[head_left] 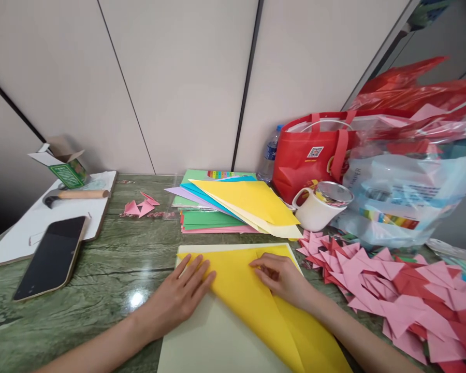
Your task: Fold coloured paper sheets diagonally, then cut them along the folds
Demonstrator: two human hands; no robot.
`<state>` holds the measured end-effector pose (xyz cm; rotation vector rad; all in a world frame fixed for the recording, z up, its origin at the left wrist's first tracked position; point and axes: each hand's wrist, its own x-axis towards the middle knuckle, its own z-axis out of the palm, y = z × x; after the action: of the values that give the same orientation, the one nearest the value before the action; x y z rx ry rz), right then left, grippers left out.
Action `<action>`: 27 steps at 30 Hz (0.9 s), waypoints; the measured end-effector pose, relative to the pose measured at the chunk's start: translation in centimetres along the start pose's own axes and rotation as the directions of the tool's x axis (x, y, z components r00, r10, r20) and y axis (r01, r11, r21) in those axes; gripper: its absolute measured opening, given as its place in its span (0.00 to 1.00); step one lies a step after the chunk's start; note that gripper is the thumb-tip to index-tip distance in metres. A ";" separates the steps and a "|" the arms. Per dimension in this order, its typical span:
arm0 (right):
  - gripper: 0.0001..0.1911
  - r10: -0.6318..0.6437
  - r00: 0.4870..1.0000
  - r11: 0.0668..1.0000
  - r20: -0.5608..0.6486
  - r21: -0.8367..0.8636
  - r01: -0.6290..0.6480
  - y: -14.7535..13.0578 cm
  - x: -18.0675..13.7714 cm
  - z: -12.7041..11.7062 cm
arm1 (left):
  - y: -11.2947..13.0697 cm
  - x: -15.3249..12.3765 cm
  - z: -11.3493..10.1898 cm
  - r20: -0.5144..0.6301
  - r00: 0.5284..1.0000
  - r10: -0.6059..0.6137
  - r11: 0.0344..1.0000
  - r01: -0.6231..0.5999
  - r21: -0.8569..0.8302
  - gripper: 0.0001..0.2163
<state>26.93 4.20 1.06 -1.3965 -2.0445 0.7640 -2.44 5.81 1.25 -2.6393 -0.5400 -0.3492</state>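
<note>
A large sheet of yellow paper (241,280), folded over along a diagonal, rests on pale cream paper (205,342) at the near middle of the table. My left hand (186,290) lies on the yellow sheet's left corner, its fingers stretched out and apart. On the right part of the same sheet is my right hand (281,274), its fingers curled with thumb and index close together near an inner edge of the paper. Whether the right fingertips pinch the paper or only press it is hard to see.
Behind the hands lies a stack of coloured paper (221,207). Folded pink and red paper pieces (392,285) spread on the right, near a white mug (318,210), a red bag (310,155) and a plastic bag (396,191). Leftward are a phone (52,259), a sickle (77,195) and a green box (66,173).
</note>
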 end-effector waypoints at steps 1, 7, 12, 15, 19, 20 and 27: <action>0.11 0.019 1.000 1.000 0.006 0.012 -0.019 0.1 0.0 0.0 | 0.0 0.1 0.0 -0.010 1.000 -0.003 1.000 0.003 0.007 0.21; 0.13 0.084 0.996 0.996 -0.024 -0.005 -0.084 0.6 -0.4 0.1 | -0.6 1.0 -0.2 0.036 0.999 -0.010 0.999 0.009 0.038 0.20; 0.13 -0.028 0.991 0.994 -0.127 -0.112 0.013 1.0 -0.6 0.3 | -0.3 1.1 -0.2 0.013 0.998 -0.055 0.998 0.055 0.022 0.20; 0.12 -0.016 0.989 0.995 -0.148 -0.099 0.002 1.1 -0.5 0.5 | 0.0 0.7 -0.1 -0.006 0.996 -0.085 0.996 0.085 -0.003 0.21; 0.12 0.001 0.985 0.997 -0.170 -0.081 -0.015 1.2 -0.3 0.5 | 0.2 0.3 -0.2 0.022 0.994 -0.103 0.994 0.104 -0.045 0.21; 0.12 0.007 0.984 0.997 -0.177 -0.072 -0.020 1.2 -0.3 0.5 | 0.2 0.3 -0.2 0.037 0.993 -0.109 0.992 0.111 -0.060 0.21; 0.11 0.041 0.978 0.999 -0.204 -0.024 -0.047 1.0 -0.3 0.4 | 0.4 0.2 0.1 0.087 0.979 -0.187 0.971 0.197 -0.136 0.24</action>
<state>27.36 4.10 -0.01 -1.4759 -1.8792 0.5855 -2.11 5.57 1.10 -2.7536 -0.8272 -0.3627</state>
